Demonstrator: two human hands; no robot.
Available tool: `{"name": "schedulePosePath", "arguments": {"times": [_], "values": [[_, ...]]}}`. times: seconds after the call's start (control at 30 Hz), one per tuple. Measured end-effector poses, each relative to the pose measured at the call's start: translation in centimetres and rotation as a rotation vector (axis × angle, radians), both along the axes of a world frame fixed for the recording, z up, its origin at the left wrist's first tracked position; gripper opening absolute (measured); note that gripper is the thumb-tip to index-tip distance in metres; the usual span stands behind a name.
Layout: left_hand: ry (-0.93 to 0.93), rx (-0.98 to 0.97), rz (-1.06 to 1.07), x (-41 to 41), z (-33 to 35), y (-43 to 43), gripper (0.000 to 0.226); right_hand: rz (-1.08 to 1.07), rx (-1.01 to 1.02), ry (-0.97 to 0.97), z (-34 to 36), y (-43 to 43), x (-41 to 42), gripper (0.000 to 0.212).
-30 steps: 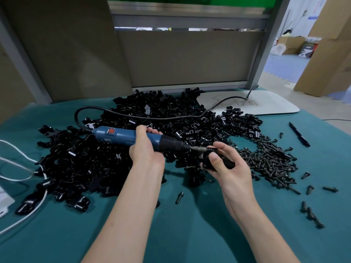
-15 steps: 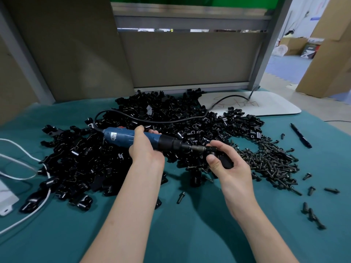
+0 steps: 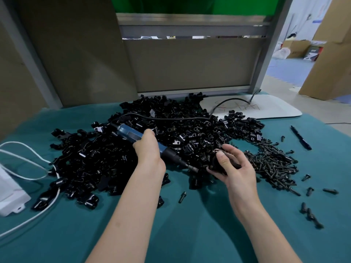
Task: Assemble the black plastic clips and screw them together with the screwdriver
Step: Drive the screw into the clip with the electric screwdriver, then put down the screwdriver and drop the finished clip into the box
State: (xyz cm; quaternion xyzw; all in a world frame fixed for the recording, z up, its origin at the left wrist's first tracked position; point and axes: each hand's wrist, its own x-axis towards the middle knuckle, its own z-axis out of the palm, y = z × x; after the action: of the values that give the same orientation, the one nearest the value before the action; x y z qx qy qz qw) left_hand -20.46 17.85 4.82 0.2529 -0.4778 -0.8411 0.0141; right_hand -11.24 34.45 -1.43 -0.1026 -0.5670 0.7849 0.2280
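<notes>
My left hand (image 3: 149,150) grips the blue electric screwdriver (image 3: 131,134), which slants down to the right; its black nose and bit (image 3: 190,167) end just left of my right hand. My right hand (image 3: 234,168) holds a black plastic clip (image 3: 215,164) between thumb and fingers, low over the teal cloth. A big heap of black clips (image 3: 171,133) fills the middle of the table behind both hands. A pile of black screws (image 3: 273,168) lies right of my right hand.
The screwdriver's black cord (image 3: 171,118) runs over the heap toward a white board (image 3: 266,109) at the back right. A black pen (image 3: 301,137) and loose screws (image 3: 311,217) lie at the right. A white box (image 3: 9,194) and white cable (image 3: 28,160) sit at the left.
The screwdriver has tilted from near level to slanting down-right, its rear swung toward the heap's middle. My right hand has lowered slightly with the clip, and the bit no longer sits on it.
</notes>
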Motion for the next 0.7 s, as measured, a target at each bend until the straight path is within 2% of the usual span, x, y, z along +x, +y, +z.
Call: {"name": "schedulePosePath", "arguments": {"times": [0.13, 0.17, 0.23, 0.3, 0.37, 0.43, 0.53, 0.6, 0.7], "values": [[0.092, -0.389, -0.032, 1.8, 0.2, 0.6, 0.064, 0.042, -0.022, -0.022, -0.1, -0.3, 0.5, 0.038], [0.152, -0.512, -0.039, 2.6, 0.2, 0.8, 0.061, 0.045, -0.001, -0.028, -0.1, -0.3, 0.7, 0.036], [0.349, -0.721, -0.106, 4.6, -0.3, 1.1, 0.04, 0.039, 0.057, -0.031, 0.0, -0.5, 1.1, 0.028], [0.531, -0.804, -0.271, 6.8, -1.6, 1.8, 0.016, 0.017, 0.124, 0.005, 0.1, -0.7, 1.6, 0.015], [0.604, -0.917, -0.469, 9.2, -3.5, 2.6, 0.007, 0.01, 0.23, 0.012, 0.3, -0.9, 2.1, 0.023], [0.611, -1.003, -0.566, 11.1, -5.0, 3.0, 0.015, 0.02, 0.303, 0.011, 0.3, -1.1, 2.7, 0.029], [0.563, -0.988, -0.584, 12.6, -5.6, 3.0, 0.029, 0.021, 0.348, -0.004, 0.3, -1.2, 4.0, 0.035], [0.554, -1.042, -0.616, 13.2, -5.2, 2.9, 0.031, 0.01, 0.372, -0.008, 0.1, -1.0, 5.3, 0.041], [0.637, -1.128, -0.696, 14.4, -4.2, 3.5, 0.028, -0.041, 0.395, -0.014, 0.3, 0.1, 7.6, 0.047]]}}
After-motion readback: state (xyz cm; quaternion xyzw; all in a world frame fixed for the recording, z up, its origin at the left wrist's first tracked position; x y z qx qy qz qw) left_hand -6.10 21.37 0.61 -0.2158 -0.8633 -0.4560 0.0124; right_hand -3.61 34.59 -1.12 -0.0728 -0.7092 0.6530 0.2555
